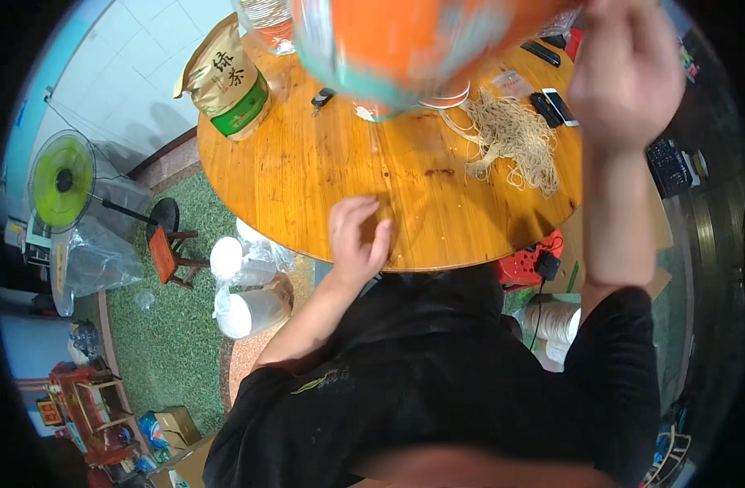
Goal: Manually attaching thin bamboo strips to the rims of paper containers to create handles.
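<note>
My right hand (624,69) is raised close to the camera and grips a large orange and teal container (397,45), which is blurred and tilted near my face. My left hand (358,236) rests on the round wooden table (323,171) near its front edge, fingers loosely curled, holding nothing. A pile of pale dry noodles (511,138) lies on the table to the right of the container.
A tan and green bag (230,81) stands at the table's left side, a small black key fob (322,99) beside it. Phones (554,107) lie at the right. Stacks of white bowls (246,285), a stool (173,256) and a green fan (61,180) stand on the floor.
</note>
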Demonstrator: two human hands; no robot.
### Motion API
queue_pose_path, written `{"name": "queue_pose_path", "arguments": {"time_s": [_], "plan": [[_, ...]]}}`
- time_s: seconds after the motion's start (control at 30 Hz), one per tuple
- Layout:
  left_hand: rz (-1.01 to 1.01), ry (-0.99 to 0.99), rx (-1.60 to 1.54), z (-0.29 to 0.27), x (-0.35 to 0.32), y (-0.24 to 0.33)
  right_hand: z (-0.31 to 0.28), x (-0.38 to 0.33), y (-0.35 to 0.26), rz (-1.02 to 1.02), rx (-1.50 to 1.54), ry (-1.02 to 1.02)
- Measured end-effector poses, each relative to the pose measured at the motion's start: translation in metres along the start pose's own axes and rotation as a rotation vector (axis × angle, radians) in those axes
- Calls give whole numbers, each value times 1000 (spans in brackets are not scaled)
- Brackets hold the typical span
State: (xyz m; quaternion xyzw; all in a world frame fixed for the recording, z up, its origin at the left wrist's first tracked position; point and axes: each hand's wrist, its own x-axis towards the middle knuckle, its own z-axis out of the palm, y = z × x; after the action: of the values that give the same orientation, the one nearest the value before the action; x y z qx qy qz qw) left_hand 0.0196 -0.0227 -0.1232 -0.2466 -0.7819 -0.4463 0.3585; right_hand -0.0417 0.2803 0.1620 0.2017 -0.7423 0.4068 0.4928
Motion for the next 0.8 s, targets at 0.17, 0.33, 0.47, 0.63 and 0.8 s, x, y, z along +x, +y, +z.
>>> {"name": "queue_pose_path", "arguments": {"time_s": [0.17,0.33,0.47,0.63,0.8], "plan": [[437,407,-29,-41,29,17,19,-117,-14,-347,-44,-425],[408,-329,194,-59,82,62,44,-187,6,-268,105,-558],[331,-405,185,-45,68,56,47,-207,15,-191,142,-503],[242,-516,259,-42,70,55,19,-214,54,317,-142,-365],[201,-515,285,-31,73,47,-17,-214,154,587,-333,-397]]}}
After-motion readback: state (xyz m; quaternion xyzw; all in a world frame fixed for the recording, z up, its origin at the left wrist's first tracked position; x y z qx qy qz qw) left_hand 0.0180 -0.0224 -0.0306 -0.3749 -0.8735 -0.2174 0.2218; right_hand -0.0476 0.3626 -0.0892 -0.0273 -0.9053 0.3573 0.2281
